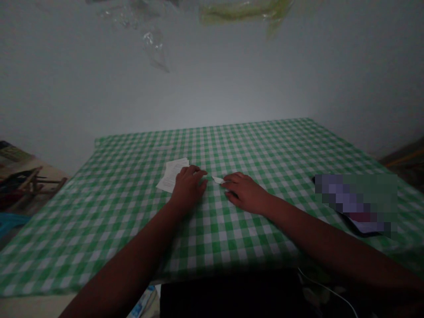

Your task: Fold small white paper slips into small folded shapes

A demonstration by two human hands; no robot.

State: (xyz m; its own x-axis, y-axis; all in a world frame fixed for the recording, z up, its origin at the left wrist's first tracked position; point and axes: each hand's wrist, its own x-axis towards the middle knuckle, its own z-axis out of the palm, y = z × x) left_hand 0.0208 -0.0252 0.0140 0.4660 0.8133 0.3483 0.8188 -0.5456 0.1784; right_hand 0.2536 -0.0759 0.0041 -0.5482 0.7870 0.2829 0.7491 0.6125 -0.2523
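The left hand (188, 190) lies on the edge of the papers (170, 175), fingers (199, 176) loosely open, holding nothing. The right hand's (245, 192) fingers (228, 185) touch a white slip (217, 179); any grip is unclear. A pixelated object (356, 203) sits right on the checked desk (99, 229).

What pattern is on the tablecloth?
The tablecloth has green and white checks, best in the head view.
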